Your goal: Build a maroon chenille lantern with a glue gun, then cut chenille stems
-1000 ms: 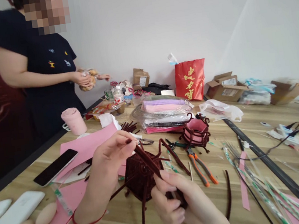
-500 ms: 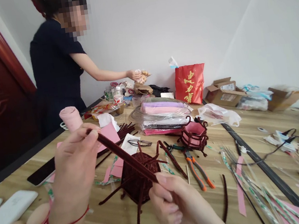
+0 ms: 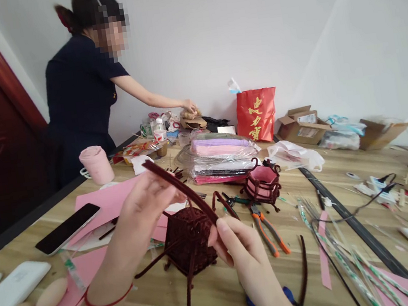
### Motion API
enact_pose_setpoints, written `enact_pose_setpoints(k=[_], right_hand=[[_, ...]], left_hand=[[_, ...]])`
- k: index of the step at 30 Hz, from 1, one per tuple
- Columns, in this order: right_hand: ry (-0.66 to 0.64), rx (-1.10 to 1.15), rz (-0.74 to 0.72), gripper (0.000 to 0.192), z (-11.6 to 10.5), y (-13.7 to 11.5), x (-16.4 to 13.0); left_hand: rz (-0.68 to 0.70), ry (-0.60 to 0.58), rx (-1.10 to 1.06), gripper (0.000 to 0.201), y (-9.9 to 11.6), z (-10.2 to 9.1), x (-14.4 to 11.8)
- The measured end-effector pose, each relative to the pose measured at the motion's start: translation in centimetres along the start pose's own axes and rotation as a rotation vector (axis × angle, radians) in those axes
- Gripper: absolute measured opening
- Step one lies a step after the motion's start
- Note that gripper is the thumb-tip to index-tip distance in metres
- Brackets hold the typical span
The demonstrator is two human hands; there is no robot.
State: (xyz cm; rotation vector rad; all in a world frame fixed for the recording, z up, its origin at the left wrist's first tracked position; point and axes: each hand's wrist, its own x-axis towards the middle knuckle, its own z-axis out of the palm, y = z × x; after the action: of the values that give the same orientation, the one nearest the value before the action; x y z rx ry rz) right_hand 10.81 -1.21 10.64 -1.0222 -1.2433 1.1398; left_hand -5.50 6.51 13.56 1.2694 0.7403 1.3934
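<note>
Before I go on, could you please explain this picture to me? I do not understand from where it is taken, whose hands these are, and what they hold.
There is no machine: a camera on a person's head looks down at their own two bare hands. The left hand, with a red string at the wrist, pinches a dark red pipe cleaner. The right hand grips the same stem lower down, beside a half-woven basket of the same dark red stems. On the wooden table lie orange pliers, a finished small basket, a black phone, pink paper and packs of stems. Another person across the table reaches toward things near the wall.
</note>
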Motion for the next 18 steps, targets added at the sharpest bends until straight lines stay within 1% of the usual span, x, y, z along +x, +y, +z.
enact_pose_setpoints(k=[3, 6, 7, 9, 11, 13, 15, 18], right_hand=[[-0.017, -0.093, -0.007, 0.046, 0.3, 0.5, 0.0], [-0.034, -0.131, -0.021, 0.045, 0.4, 0.7, 0.0], [-0.033, -0.136, -0.026, 0.044, 0.4, 0.8, -0.1], [-0.015, -0.15, -0.042, 0.043, 0.4, 1.0, -0.2], [0.017, -0.216, -0.076, 0.042, 0.5, 1.4, -0.4], [0.067, -0.354, -0.136, 0.04, 0.6, 1.9, -0.7], [0.12, -0.511, -0.182, 0.04, 0.8, 2.4, -1.2], [0.133, -0.649, -0.174, 0.042, 0.3, 3.0, -2.4]], left_hand=[[-0.088, -0.168, 0.088, 0.022, -0.1, 0.7, -0.8], [-0.191, -0.328, 0.099, 0.015, -0.2, 1.1, -1.3], [-0.215, -0.362, 0.106, 0.015, -0.2, 1.1, -1.3], [-0.241, -0.39, 0.127, 0.015, -0.3, 1.1, -1.4], [-0.245, -0.387, 0.149, 0.019, -0.5, 1.0, -1.4], [-0.237, -0.391, 0.153, 0.022, -0.7, 0.9, -1.3], [-0.232, -0.425, 0.142, 0.024, -0.9, 0.8, -1.3], [-0.204, -0.481, 0.145, 0.021, -0.8, 0.6, -0.9]])
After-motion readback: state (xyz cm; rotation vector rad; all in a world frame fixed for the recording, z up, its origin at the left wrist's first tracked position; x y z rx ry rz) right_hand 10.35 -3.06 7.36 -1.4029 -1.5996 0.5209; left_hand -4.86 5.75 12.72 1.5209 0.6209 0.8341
